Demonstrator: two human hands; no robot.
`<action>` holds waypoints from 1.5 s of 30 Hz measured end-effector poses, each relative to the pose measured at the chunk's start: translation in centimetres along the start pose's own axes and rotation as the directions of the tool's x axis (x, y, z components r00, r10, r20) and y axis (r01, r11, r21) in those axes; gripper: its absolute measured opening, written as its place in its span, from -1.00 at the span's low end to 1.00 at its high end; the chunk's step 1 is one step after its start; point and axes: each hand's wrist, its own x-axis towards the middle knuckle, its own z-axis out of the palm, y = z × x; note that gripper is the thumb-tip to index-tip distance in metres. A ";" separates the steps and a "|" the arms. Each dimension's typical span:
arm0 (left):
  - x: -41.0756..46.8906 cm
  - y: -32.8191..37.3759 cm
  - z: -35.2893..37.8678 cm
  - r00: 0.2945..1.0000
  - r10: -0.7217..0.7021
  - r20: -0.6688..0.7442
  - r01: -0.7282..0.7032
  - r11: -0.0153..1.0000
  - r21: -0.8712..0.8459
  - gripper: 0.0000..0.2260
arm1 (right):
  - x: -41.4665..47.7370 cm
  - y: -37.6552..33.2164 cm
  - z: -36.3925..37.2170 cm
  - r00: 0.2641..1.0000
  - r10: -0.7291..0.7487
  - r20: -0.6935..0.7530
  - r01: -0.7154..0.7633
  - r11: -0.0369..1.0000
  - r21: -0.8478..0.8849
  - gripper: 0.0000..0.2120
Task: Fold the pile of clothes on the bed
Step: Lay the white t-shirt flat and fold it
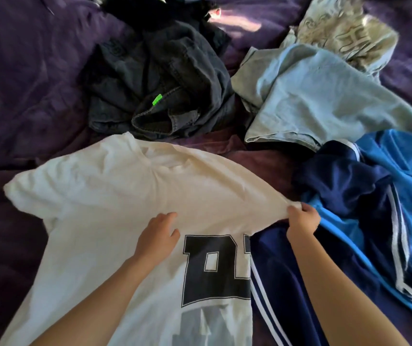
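Observation:
A white T-shirt with a large dark block print lies spread on the purple bed cover, its neck pointing away from me. My left hand rests flat on the shirt's middle with relaxed fingers. My right hand pinches the shirt's right sleeve end and holds it stretched to the right. Under that hand lies a navy garment with white stripes.
Unfolded clothes ring the shirt: dark grey jeans at the back, a pale blue shirt back right, a beige patterned piece behind it, and a bright blue and navy striped jacket at the right.

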 end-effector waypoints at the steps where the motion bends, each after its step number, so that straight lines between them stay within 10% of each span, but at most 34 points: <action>1: -0.4 0.0 0.0 1.000 -0.004 0.006 0.004 1.000 0.003 -0.61 | -0.2 0.5 -0.1 0.998 0.022 0.064 -0.021 1.000 -0.003 -0.72; 5: -2.1 -0.5 -0.1 1.000 -0.018 0.011 0.018 1.000 0.021 -0.61 | -1.4 0.1 0.3 0.975 0.062 0.214 -0.072 0.997 0.041 -0.85; 9: -3.9 -2.1 -0.3 0.998 -0.060 0.006 0.060 0.998 -0.005 -0.61 | -5.4 -2.2 1.4 0.948 -0.296 0.112 0.316 0.911 -0.263 -0.84; 12: -4.4 -3.3 -0.2 0.990 -0.136 -0.025 0.132 0.982 -0.137 -0.63 | -9.9 -1.7 3.9 0.471 -0.805 0.360 0.872 0.364 -0.326 -0.74; 14: -4.5 -3.6 -0.1 0.978 -0.204 -0.033 0.190 0.952 -0.238 -0.65 | -12.4 0.2 5.4 0.082 -0.823 0.562 0.994 0.027 -0.105 -0.72; 16: -4.5 -3.8 0.0 0.967 -0.252 -0.032 0.232 0.927 -0.293 -0.67 | -13.4 2.5 5.8 -0.101 -0.742 0.662 0.992 -0.122 0.015 -0.72; 23: -3.4 -5.4 -0.5 0.963 -0.258 -0.084 0.229 0.939 -0.258 -0.69 | -9.5 3.4 3.9 0.236 -0.715 0.657 0.964 0.088 -0.251 -0.66; 31: 5.0 -6.3 -8.3 0.947 -0.003 -0.322 0.029 0.997 0.074 -0.69 | -9.8 -4.6 10.4 0.137 -0.742 0.656 0.980 0.003 -0.201 -0.73; 34: 9.8 -6.0 -11.5 0.927 0.042 -0.372 0.036 0.979 0.199 -0.59 | -10.0 -7.9 14.2 0.126 -0.530 0.839 0.964 -0.134 -0.230 -0.59; 41: 17.0 -8.6 -15.2 0.938 -0.263 -0.228 0.311 0.927 0.210 -0.57 | -6.9 -9.9 20.1 0.378 -0.175 0.909 0.887 -0.212 -0.409 -0.50; 45: 17.6 -11.3 -15.2 0.904 -0.263 -0.337 0.230 0.964 -0.135 -0.87 | -4.6 -10.4 19.8 0.440 -0.356 0.825 0.898 0.146 -0.416 -0.85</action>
